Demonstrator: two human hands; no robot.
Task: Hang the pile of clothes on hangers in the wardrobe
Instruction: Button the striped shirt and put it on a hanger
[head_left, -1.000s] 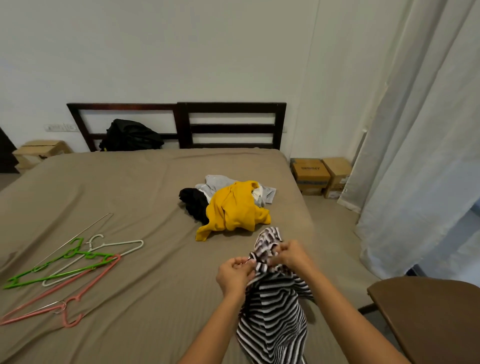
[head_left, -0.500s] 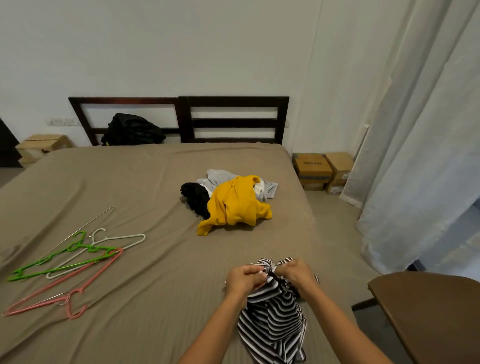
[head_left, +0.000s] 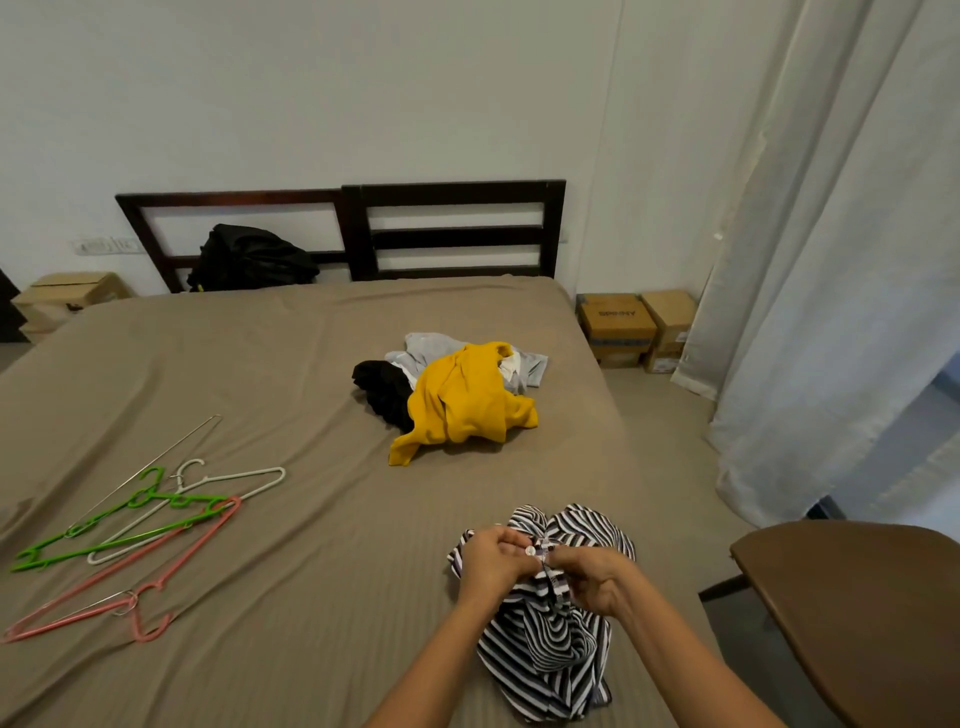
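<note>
Both hands, left hand (head_left: 491, 558) and right hand (head_left: 597, 579), pinching black-and-white striped button shirt (head_left: 545, 649) near small white button (head_left: 531, 552); tip imo: unbutton fully, then grab green plastic hanger (head_left: 119, 525).

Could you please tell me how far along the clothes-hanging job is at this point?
Done: nothing that shows. The hangers lie bare on the bed, and no wardrobe is in view. In hand: the left hand and right hand both pinch the striped shirt near a button. Left: that shirt, plus the pile with a yellow garment on top, all unhung.
</note>
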